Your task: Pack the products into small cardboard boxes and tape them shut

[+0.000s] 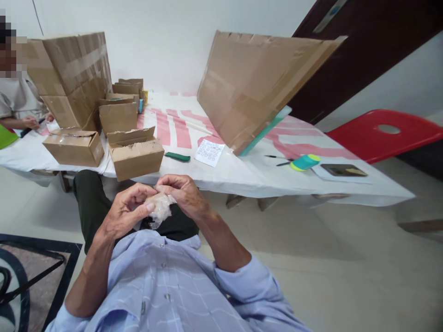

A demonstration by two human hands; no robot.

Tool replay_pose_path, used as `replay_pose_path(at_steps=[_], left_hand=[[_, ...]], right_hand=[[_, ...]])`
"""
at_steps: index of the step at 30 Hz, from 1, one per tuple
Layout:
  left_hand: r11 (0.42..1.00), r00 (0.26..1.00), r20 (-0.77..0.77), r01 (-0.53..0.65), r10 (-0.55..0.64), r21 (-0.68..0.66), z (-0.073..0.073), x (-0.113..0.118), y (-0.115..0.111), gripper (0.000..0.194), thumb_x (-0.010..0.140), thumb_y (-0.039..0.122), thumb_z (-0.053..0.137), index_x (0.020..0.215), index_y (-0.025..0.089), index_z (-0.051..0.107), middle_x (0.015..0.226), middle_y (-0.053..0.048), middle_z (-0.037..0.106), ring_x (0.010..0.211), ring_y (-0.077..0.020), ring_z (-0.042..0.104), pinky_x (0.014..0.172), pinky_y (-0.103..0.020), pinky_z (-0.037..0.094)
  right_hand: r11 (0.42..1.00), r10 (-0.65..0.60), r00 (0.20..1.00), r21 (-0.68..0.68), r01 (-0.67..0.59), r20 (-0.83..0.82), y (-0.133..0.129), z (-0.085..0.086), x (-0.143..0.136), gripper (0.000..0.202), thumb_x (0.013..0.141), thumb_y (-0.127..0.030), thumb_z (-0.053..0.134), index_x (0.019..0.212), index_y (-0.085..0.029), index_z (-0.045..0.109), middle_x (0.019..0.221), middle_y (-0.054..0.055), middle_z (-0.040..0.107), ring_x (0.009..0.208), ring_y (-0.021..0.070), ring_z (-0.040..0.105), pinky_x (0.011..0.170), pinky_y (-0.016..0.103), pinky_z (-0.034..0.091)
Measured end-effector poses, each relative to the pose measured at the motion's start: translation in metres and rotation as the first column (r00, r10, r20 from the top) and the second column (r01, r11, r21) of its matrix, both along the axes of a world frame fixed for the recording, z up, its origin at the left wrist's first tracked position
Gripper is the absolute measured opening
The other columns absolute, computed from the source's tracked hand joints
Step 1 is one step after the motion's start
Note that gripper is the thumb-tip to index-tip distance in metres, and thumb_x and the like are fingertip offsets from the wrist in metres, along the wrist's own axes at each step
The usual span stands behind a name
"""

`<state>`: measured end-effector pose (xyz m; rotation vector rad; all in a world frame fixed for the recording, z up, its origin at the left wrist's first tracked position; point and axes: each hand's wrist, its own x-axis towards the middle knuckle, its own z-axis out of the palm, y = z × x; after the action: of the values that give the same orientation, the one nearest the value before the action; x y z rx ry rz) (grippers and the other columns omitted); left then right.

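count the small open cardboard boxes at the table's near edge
2: one small box at the near-left edge, another small box just right of it. Folded boxes behind may hide more.

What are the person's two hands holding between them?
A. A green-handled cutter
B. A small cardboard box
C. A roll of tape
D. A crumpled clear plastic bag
D: the left hand and right hand both pinch a crumpled clear plastic bag over the lap; the cutter and boxes lie on the table.

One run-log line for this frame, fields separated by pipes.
left hand: pinching clear plastic wrap | right hand: gripping same wrap | position: over lap, short of table | nearest: open cardboard box
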<state>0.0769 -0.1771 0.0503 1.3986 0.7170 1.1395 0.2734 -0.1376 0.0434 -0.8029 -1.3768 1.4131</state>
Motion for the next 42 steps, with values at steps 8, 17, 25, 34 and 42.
replay_pose_path(at_steps=[8,17,25,34,42], left_hand=[[0.992,0.991,0.052,-0.118,0.12,-0.034,-0.002,0.005,0.001,0.037,0.079,0.041,0.096,0.095,0.016,0.074,0.073,0.0,0.069,0.062,-0.0104,0.06,0.062,-0.021,0.051],[0.974,0.973,-0.041,-0.227,0.228,0.018,-0.004,0.003,0.001,0.04,0.078,0.046,0.096,0.096,0.017,0.076,0.072,0.001,0.067,0.062,-0.0103,0.059,0.061,-0.021,0.05],[0.978,0.978,-0.041,-0.205,0.206,0.025,-0.008,0.003,0.001,0.038,0.08,0.044,0.094,0.099,0.017,0.076,0.078,-0.002,0.073,0.066,-0.0128,0.063,0.065,-0.023,0.054],[0.952,0.974,0.082,-0.225,0.212,0.207,-0.004,0.008,0.005,0.028,0.079,0.031,0.096,0.093,0.017,0.077,0.084,-0.003,0.072,0.071,-0.0126,0.064,0.066,-0.023,0.053],[0.949,0.975,0.097,-0.219,0.202,0.226,-0.006,0.011,0.003,0.028,0.078,0.03,0.097,0.097,0.02,0.08,0.088,-0.003,0.073,0.076,-0.0145,0.067,0.072,-0.025,0.056]], right_hand=[[0.998,-0.034,0.999,-0.056,0.032,-0.038,-0.003,-0.007,0.002,0.066,0.084,-0.085,0.072,0.081,-0.019,0.08,0.08,0.005,0.074,0.068,0.0159,0.065,0.06,0.027,0.053],[0.975,-0.203,0.976,0.112,0.193,0.081,-0.019,0.0,0.021,0.064,0.084,-0.082,0.077,0.095,-0.019,0.081,0.08,0.005,0.076,0.067,0.0159,0.069,0.065,0.029,0.06],[0.935,-0.254,0.95,0.297,0.193,0.181,-0.032,0.01,0.017,0.039,0.095,-0.051,0.078,0.074,-0.02,0.07,0.067,0.0,0.068,0.064,0.0133,0.063,0.065,0.026,0.055],[0.992,-0.127,0.988,0.006,0.128,-0.084,-0.019,-0.019,0.002,0.054,0.083,-0.069,0.084,0.068,-0.021,0.064,0.061,-0.003,0.061,0.057,0.0112,0.054,0.06,0.026,0.05],[0.978,0.008,0.95,-0.197,-0.074,-0.313,-0.022,-0.029,-0.005,0.055,0.075,-0.066,0.094,0.083,-0.023,0.062,0.081,-0.002,0.067,0.068,0.012,0.06,0.064,0.026,0.058]])
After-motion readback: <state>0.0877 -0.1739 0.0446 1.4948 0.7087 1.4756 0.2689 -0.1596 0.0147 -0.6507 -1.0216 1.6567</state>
